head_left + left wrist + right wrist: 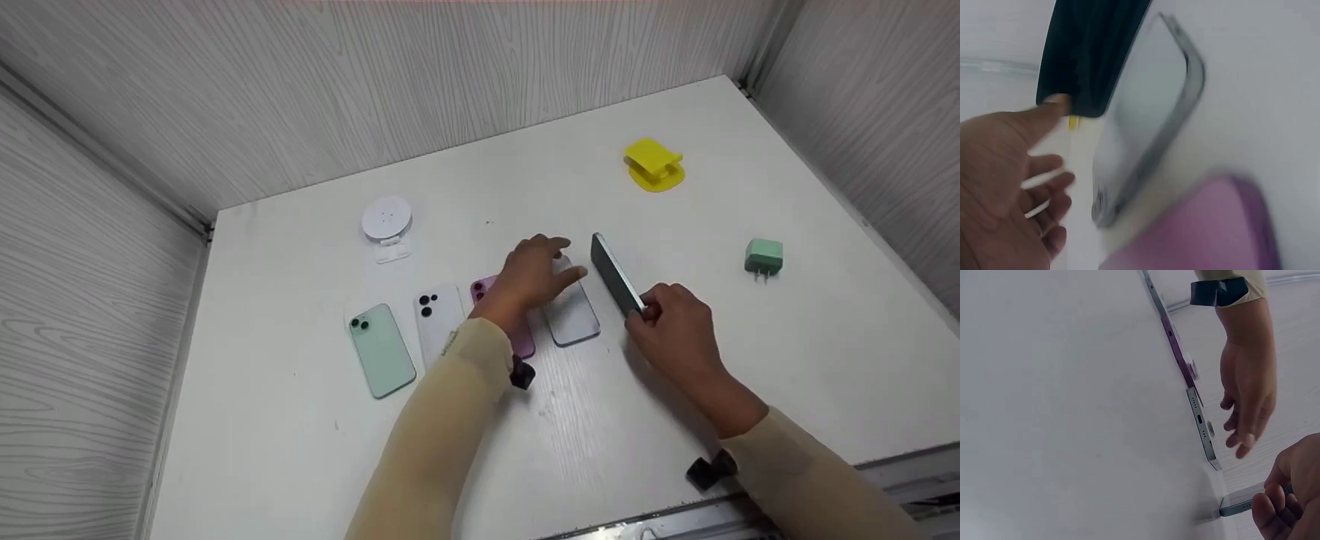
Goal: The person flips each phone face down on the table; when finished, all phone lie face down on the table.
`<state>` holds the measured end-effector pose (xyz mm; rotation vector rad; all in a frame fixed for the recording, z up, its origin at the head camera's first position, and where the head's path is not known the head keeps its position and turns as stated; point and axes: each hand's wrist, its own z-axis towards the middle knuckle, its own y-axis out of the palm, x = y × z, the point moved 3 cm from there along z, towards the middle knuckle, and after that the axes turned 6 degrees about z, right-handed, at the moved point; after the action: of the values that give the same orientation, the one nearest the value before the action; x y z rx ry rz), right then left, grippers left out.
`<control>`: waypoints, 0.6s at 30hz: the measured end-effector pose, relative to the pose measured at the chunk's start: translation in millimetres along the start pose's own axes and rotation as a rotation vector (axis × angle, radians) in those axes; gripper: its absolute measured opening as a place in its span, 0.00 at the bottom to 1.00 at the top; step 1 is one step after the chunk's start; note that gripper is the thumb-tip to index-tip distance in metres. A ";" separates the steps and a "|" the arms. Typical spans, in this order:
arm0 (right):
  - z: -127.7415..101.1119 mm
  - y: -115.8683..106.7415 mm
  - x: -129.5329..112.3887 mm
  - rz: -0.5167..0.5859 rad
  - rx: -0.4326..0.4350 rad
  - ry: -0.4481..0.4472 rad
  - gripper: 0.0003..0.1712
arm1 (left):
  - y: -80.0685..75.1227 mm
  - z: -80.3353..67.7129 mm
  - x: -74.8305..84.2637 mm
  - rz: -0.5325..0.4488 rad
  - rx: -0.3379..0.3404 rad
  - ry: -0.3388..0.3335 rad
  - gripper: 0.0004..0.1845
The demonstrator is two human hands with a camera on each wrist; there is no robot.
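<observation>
My right hand [679, 326] pinches a phone [619, 279] by its near end and holds it tilted up on its long edge. Its dark screen [1092, 56] faces left, towards my other hand. My left hand [534, 274] hovers over the far end of a pale silver phone [576, 316], fingers loosely bent and gripping nothing. In the left wrist view, the thumb overlaps a corner of the dark screen. A purple phone [525, 339] lies just left of the silver one, partly hidden under my left wrist. Beyond it are a white phone [444, 315] and a mint green phone [384, 352], backs up.
A round white stand [387, 217] is at the back left. A yellow phone holder [652, 161] stands at the back right, and a green charger plug [764, 256] sits further right. Grey wood-grain walls [420, 75] border the white table [262, 315].
</observation>
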<state>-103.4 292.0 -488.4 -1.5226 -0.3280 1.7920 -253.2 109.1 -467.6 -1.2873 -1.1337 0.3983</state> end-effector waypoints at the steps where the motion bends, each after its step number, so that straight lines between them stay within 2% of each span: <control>1: -0.5 -0.3 0.3 0.000 -0.003 0.004 0.08 | 2.7 2.8 5.6 -0.073 0.007 0.021 0.37; 4: -1.8 0.0 0.3 -0.003 -0.013 0.004 0.08 | 9.6 8.4 17.9 -0.255 -0.008 0.049 0.39; 6: -2.6 1.2 -0.9 -0.001 -0.018 -0.008 0.07 | 12.6 10.5 20.7 -0.302 -0.021 0.037 0.41; 12: -3.6 0.8 -0.7 0.005 -0.032 -0.031 0.06 | 13.5 13.1 19.0 -0.310 -0.031 -0.011 0.42; 18: -3.3 -2.2 10.5 0.033 -0.120 0.051 0.16 | 9.4 13.4 20.0 -0.303 -0.074 -0.011 0.41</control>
<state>-99.7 299.8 -495.6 -1.6637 -0.3938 1.7830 -252.2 134.8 -469.0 -1.1547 -1.3394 0.1392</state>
